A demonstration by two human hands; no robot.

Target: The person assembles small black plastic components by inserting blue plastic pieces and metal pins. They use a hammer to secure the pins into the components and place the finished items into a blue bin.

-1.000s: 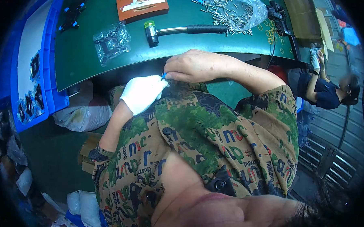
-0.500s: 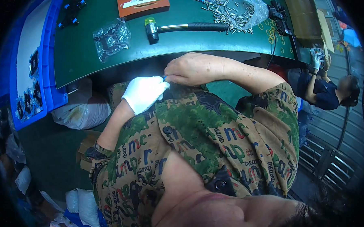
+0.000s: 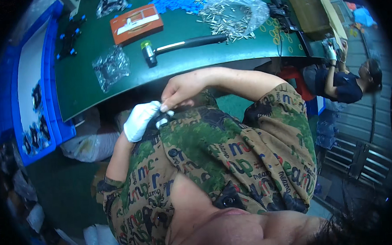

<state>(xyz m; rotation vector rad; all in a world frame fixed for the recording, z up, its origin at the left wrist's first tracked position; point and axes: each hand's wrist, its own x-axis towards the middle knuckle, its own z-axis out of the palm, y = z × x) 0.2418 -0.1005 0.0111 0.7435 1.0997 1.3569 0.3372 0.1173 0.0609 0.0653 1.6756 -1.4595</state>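
Note:
Close in front of my shirt, below the table's front edge, my two hands meet. My left hand (image 3: 139, 121), in a white glove, is closed on a small black part (image 3: 154, 121), mostly hidden by the fingers. My bare right hand (image 3: 183, 91) pinches with thumb and forefinger at the glove's fingertips; whatever lies in that pinch is too small to make out. Nearest on the table are a clear plastic bag with black parts (image 3: 110, 68) and a mallet (image 3: 148, 53) with a black grip.
Along the back of the green table (image 3: 85, 85) stand an orange box (image 3: 136, 28), blue small pieces (image 3: 177, 1) and a bag of metal pins (image 3: 230, 16). Yellow rings (image 3: 279, 33) and a cardboard box (image 3: 309, 12) are at right. A blue tray (image 3: 51, 124) stands left. A co-worker (image 3: 343, 79) sits right.
The view has shifted, showing more of the table's back. My right hand's fingers have spread a little over the glove, and a black part now shows beside my left fingers.

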